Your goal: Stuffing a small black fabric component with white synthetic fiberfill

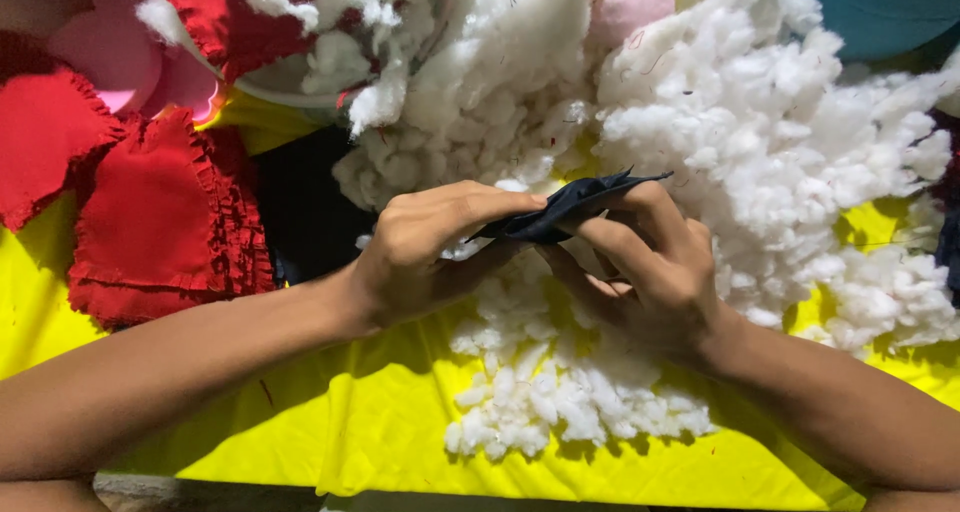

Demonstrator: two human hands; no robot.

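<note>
the left hand (425,247) and the right hand (650,267) meet at the middle of the head view, both clamped on a small piece of dark navy cloth (565,210) pinched between fingers and thumbs. the cloth sits folded, its pointed edge sticking out to the right above the right hand's fingers (640,204). it hangs just over a heap of white stuffing fibre (760,142) that spreads from the top of the view down to a smaller clump (560,392) below the hands. everything lies on a bright yellow sheet (380,422). to the left, well apart from the hands, lie red frilled fabric pieces (160,222), with a pink round piece (110,62) beyond them and a teal shape (885,7) at the top right corner.
</note>
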